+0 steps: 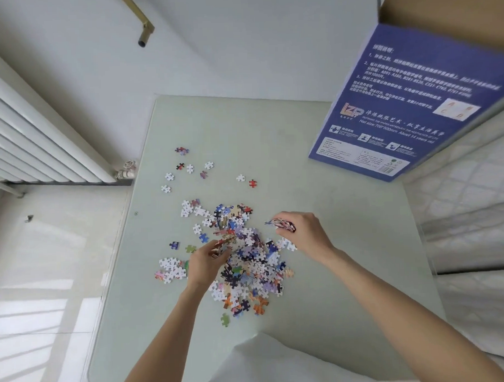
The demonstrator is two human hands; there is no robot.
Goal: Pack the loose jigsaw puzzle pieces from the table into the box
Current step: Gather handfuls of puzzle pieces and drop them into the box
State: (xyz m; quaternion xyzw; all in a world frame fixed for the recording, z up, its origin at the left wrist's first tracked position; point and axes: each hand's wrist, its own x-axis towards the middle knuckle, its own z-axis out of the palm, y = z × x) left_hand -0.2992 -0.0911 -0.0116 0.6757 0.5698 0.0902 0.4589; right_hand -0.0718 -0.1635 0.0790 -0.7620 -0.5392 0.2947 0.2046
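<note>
Over the pale counter (315, 165) my left hand (203, 264) pinches pieces from the puzzle pile (247, 256) while my right hand (302, 232) clutches a bunch (the blue box (408, 105) stands open at the far right corner).

Bright, even daylight; striped sun patches are cast on the floor (35, 312) at left. Edges are bent by wide-angle distortion.

The table (348, 287) was bare on the near right side and at the far end. A big pile of puzzle pieces (247, 256) filled the middle. The blue box (408, 105) stood at the far right corner.
</note>
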